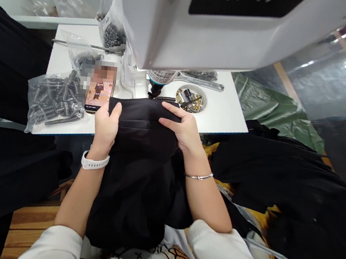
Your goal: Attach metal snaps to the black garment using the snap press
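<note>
A black garment (139, 155) hangs from the table edge down over my lap, its folded waistband edge held level. My left hand (105, 124) grips the left end of that edge, thumb on top and other fingers hidden beneath the cloth. At the right end, my right hand (187, 127) holds the cloth with thumb and forefinger stretched over it and other fingers out of sight. The waistband's far edge lies just in front of the dark lower tip of the machine (156, 90), below its large white head (207, 38). I cannot tell whether tip and cloth touch.
On the white table (224, 114) lie a lit phone (98, 90), a bag of springs (55, 96), a bag of small dark rings (113, 34), a wrench (201, 82) and a round recess of metal parts (191, 98). Black cloth (280, 169) is heaped at right.
</note>
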### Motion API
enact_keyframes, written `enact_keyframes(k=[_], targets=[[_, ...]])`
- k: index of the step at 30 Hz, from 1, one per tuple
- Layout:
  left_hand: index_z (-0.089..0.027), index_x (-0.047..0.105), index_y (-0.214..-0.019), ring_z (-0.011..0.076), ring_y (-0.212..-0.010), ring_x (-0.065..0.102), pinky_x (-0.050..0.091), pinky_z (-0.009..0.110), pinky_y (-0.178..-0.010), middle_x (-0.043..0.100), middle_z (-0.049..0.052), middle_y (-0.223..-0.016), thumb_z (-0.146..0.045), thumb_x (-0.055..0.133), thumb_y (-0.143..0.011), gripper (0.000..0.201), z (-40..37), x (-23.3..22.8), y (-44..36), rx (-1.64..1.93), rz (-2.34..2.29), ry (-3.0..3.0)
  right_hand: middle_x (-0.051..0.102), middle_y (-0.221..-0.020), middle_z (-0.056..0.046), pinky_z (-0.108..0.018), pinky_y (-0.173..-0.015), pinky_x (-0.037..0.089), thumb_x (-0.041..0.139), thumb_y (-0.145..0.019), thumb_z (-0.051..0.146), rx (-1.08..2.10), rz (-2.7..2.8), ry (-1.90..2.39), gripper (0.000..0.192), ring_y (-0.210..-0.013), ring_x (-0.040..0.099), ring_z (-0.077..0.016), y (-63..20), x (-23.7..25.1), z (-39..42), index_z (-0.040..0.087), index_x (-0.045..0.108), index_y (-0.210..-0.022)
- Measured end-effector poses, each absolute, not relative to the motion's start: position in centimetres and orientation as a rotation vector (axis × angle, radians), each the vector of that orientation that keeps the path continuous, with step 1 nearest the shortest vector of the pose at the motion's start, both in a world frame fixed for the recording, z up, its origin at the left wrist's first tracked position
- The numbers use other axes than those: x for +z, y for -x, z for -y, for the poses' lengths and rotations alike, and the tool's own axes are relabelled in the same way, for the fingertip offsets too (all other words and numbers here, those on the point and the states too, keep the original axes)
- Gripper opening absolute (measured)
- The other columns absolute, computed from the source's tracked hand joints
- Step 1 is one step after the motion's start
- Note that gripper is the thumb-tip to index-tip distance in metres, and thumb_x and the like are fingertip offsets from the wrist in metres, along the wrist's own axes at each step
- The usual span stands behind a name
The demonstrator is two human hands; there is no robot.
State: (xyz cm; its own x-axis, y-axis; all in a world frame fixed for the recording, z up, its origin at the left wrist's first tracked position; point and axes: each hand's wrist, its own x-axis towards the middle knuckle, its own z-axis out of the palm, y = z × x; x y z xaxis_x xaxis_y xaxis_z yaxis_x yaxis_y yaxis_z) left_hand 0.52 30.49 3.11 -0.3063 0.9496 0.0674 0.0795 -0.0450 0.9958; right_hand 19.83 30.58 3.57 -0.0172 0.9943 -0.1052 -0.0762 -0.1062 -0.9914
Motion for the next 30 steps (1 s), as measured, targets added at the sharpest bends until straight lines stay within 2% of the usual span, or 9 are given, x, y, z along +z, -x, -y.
enact_keyframes(k=[2,13,19,25,30], targets=[[-0.014,0.062,-0.097,0.0189,-0.102,0.055,0.041,0.031,-0.094,0.064,0.005,-0.103,-0.030,0.056,-0.077,0.026,-30.52,3.08,-0.58,1.463,-1.463,-1.149,0.064,-0.109,0.001,-0.039,-0.105,0.034,0.076,-0.056,0.024,1.328,1.113,1.227,0.047,-0.111,0.053,-0.0220,-19.83,3.63,-30.56,0.022,0.066,-0.101],[-0.015,0.063,-0.083,0.0182,-0.086,0.058,0.046,0.030,-0.083,0.064,0.004,-0.086,-0.033,0.057,-0.077,0.021,-30.31,2.94,-0.43,1.444,-1.519,-1.125,0.064,-0.110,0.001,-0.039,-0.105,0.035,0.076,-0.056,0.028,1.323,1.153,1.239,0.048,-0.111,0.053,-0.0221,-19.89,3.47,-30.56,0.023,0.065,-0.103],[-0.016,0.063,-0.083,0.0199,-0.096,0.055,0.042,0.031,-0.090,0.063,0.004,-0.092,-0.034,0.058,-0.076,0.021,-30.31,2.91,-0.40,1.457,-1.513,-1.157,0.064,-0.110,0.001,-0.038,-0.103,0.037,0.076,-0.056,0.028,1.306,1.167,1.261,0.049,-0.109,0.054,-0.0225,-19.88,3.52,-30.40,0.023,0.065,-0.104],[-0.015,0.061,-0.080,0.0153,-0.081,0.055,0.045,0.027,-0.081,0.061,0.002,-0.081,-0.034,0.056,-0.077,0.019,-30.42,2.90,-0.25,1.439,-1.548,-1.187,0.064,-0.110,0.001,-0.039,-0.104,0.035,0.075,-0.057,0.029,1.292,1.182,1.264,0.049,-0.111,0.053,-0.0225,-19.90,3.42,-30.26,0.024,0.065,-0.105],[-0.015,0.059,-0.078,0.0133,-0.078,0.053,0.044,0.026,-0.080,0.060,0.001,-0.080,-0.033,0.056,-0.077,0.018,-30.48,2.94,-0.21,1.446,-1.548,-1.220,0.064,-0.110,0.002,-0.039,-0.105,0.035,0.075,-0.057,0.026,1.280,1.180,1.253,0.048,-0.111,0.054,-0.0217,-19.84,3.41,-30.29,0.023,0.065,-0.104]])
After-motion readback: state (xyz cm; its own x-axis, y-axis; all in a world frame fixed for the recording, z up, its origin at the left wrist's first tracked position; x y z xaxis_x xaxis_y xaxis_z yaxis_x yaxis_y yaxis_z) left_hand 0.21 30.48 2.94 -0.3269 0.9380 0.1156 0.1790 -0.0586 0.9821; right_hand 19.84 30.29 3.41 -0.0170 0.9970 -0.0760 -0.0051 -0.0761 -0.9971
